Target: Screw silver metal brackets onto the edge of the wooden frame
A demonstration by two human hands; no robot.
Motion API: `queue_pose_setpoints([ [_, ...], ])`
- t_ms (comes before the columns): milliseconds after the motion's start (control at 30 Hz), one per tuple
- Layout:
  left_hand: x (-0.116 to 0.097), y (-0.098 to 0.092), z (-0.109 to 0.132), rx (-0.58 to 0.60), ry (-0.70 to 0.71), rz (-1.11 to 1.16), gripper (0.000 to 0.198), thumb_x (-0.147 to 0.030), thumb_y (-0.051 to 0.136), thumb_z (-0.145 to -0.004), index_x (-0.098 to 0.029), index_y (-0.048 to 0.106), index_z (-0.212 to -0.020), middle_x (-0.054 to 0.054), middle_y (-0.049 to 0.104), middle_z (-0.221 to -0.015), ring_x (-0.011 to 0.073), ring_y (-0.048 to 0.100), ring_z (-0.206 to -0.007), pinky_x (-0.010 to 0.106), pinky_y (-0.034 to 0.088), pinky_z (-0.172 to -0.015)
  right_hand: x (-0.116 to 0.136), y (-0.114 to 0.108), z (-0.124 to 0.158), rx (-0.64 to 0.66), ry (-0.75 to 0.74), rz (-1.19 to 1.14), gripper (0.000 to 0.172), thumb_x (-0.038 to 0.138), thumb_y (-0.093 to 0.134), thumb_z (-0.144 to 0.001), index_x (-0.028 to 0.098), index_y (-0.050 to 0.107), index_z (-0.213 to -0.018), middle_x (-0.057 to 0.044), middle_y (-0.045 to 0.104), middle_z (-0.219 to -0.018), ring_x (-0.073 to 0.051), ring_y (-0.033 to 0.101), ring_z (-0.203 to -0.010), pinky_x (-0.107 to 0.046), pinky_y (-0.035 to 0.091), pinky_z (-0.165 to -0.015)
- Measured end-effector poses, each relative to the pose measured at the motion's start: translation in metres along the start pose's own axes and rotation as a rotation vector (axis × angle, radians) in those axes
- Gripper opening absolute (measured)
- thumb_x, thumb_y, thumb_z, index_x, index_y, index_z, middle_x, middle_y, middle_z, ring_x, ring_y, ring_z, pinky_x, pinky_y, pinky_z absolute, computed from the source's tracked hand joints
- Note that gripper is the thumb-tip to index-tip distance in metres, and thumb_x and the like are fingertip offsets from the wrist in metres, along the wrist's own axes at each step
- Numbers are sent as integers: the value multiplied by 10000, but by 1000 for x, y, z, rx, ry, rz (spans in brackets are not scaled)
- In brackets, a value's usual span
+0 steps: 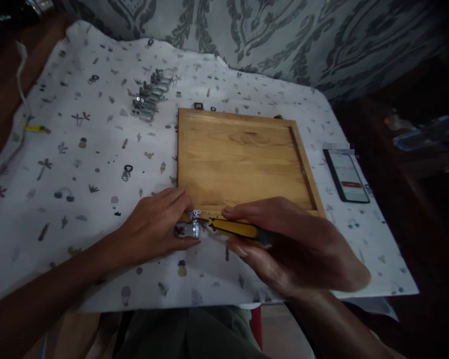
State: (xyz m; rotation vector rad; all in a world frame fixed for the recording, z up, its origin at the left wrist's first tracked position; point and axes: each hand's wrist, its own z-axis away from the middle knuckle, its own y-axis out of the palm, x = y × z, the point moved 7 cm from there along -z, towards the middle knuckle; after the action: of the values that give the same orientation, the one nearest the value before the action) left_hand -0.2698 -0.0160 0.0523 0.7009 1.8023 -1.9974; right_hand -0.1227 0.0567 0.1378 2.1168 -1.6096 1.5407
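Observation:
A wooden panel with a raised frame (239, 159) lies flat on the table. At its near left corner sits a shiny metal cabinet hinge (196, 230), its cup part overhanging the near edge. My left hand (149, 224) steadies that corner, fingers on the frame and thumb beside the hinge cup, closed around the hinge. A yellow and black screwdriver (234, 228) is gripped in my right hand (303, 244), nearly level, with its tip pointing left at the hinge. The exact contact of the tip with a screw is too small to make out.
Several similar metal hinges (149, 97) lie in a row at the back left of the patterned tablecloth (97, 209). A phone (346, 177) rests right of the panel. On the far left are a white cable (21, 82) and a small yellow item (35, 128). A patterned wall covering rises behind.

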Motion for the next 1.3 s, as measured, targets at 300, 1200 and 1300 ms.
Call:
queue_pose_setpoints([
  [300,3,0,1,-45,2,-23,335,-373,750,-798,-225,505,-971,7,626,-987,225,626,-940,334,466,-722,-4,-24,28,-48,103,3,272,295,801,-837,248,739,-1098,-100,793,-960,-272,776,-786,-375,686,-625],
  [1200,1,0,0,-39,7,-57,351,-401,750,-799,-227,500,-973,13,633,-978,232,626,-929,337,473,-703,-4,-1,18,-299,-15,-96,288,214,785,-861,243,704,-1136,-43,777,-975,-188,753,-717,-373,691,-643],
  [1300,1,1,0,-18,7,-48,329,-399,736,-811,-222,508,-969,19,634,-989,236,627,-941,345,479,-717,-4,2,16,-287,-44,-91,306,220,784,-862,247,694,-1153,-35,774,-960,-193,763,-748,-362,691,-638],
])
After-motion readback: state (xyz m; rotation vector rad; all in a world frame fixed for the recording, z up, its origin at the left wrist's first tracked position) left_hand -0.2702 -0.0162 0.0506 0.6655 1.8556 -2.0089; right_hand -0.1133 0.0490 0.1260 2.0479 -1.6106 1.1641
